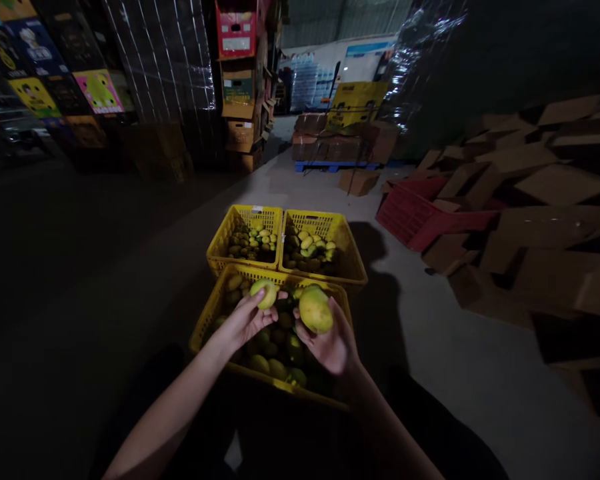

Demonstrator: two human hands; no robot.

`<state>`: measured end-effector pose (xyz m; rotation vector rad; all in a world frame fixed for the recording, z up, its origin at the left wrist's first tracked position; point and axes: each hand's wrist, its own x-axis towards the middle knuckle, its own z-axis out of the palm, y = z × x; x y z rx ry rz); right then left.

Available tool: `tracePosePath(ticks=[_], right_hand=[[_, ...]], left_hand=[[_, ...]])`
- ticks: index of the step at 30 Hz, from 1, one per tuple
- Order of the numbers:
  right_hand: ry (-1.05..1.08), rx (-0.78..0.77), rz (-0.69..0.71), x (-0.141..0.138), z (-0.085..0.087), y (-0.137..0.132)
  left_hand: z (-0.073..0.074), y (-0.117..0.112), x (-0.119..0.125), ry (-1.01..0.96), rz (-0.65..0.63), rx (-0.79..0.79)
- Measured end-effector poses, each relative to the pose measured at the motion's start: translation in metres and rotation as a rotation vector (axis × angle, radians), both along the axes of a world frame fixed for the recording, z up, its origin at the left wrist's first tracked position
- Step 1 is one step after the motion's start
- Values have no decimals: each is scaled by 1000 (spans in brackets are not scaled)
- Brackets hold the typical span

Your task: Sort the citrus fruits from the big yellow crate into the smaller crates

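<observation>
My left hand (249, 321) holds a small yellow-green oval fruit (263, 293), thumb on its near side and the other fingers partly curled below. In my right hand (334, 343) rests a larger yellow-green fruit (315, 309), with fingers wrapped under and around it. Both hands are raised over the near yellow plastic crate (275, 385), which holds more green and yellow fruits (259, 364). The two held fruits are apart from each other. Behind that crate stand a left yellow crate (219, 238) and a right yellow crate (347, 250), each partly filled with similar fruits.
A red crate (410, 215) and a heap of flattened cardboard (545, 247) lie to the right. Further back are a blue pallet (325, 167) with cartons, a small brown box (359, 181) and stacked boxes (239, 90). The grey floor (455, 373) is dimly lit.
</observation>
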<state>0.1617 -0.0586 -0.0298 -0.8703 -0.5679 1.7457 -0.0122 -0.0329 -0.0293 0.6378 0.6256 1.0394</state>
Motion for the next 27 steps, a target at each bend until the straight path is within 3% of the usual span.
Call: tracePosePath(ticks=[3,6,12,17,21,27], right_hand=[[29,19,-56,-2,-1,1],[-23,72,-90,-4,-1,1],[-388,406,-200,-1,-2,-1],[-391,392,-177,-1,0,-2],[-220,264,-136,-6,3,-2],[22,31,84,-6,9,-1]], left_hand=[[-1,1,1,3,-14,8],[2,-1,0,113,53,122],[11,-5,-4,352,104,388],[11,-5,-6,397,122,439],[9,-4,-5,308,88,272],[4,4,-6,191,66,-21]])
